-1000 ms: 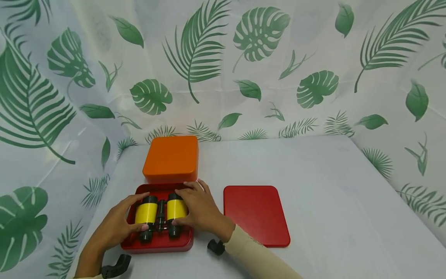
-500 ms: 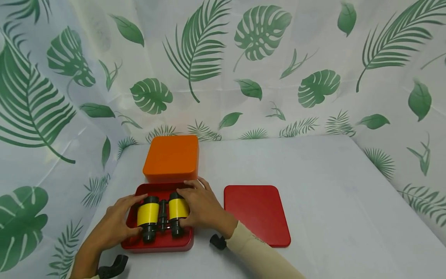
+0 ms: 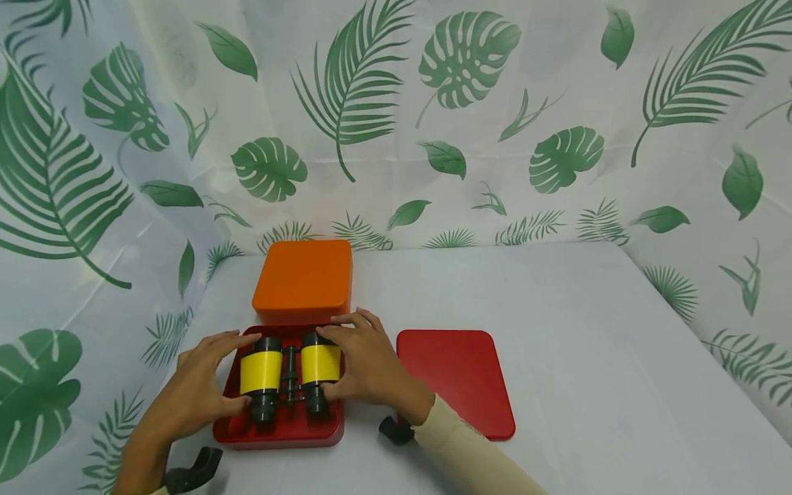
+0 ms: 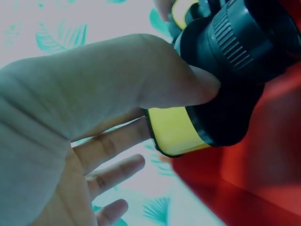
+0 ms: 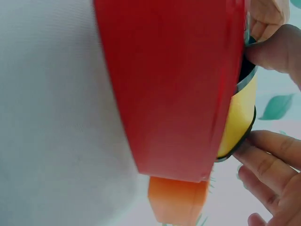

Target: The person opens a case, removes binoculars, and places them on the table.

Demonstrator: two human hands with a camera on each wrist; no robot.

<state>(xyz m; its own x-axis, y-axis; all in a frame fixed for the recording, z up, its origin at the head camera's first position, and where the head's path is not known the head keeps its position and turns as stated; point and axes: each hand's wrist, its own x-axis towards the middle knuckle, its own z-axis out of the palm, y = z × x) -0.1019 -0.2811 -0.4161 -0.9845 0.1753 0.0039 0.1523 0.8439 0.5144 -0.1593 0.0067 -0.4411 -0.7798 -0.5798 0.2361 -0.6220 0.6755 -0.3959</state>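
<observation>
Yellow and black binoculars (image 3: pixel 290 375) lie in the open red box (image 3: pixel 278 440), with their barrels showing above its rim in the right wrist view. My left hand (image 3: pixel 194 385) holds the left barrel between the thumb and the fingers at its two ends. In the left wrist view that thumb (image 4: pixel 202 87) presses the black part by the eyepiece, while the other fingers spread apart. With thumb and fingertips, my right hand (image 3: pixel 368 361) pinches the right barrel; its yellow band (image 5: pixel 240 117) shows between them. The red box blocks part of the barrel there.
Behind the red box stands an orange box (image 3: pixel 303 278), nearly against it. A flat red lid (image 3: pixel 454 378) lies to the right, partly under the right forearm. White cloth (image 3: pixel 588 357) covers the table, and a leaf-patterned curtain (image 3: pixel 383 124) hangs behind.
Both hands have shifted slightly outward and up in the head view, with the thumbs farther apart. The binocular barrels sit a little wider apart. The boxes and lid stay put.
</observation>
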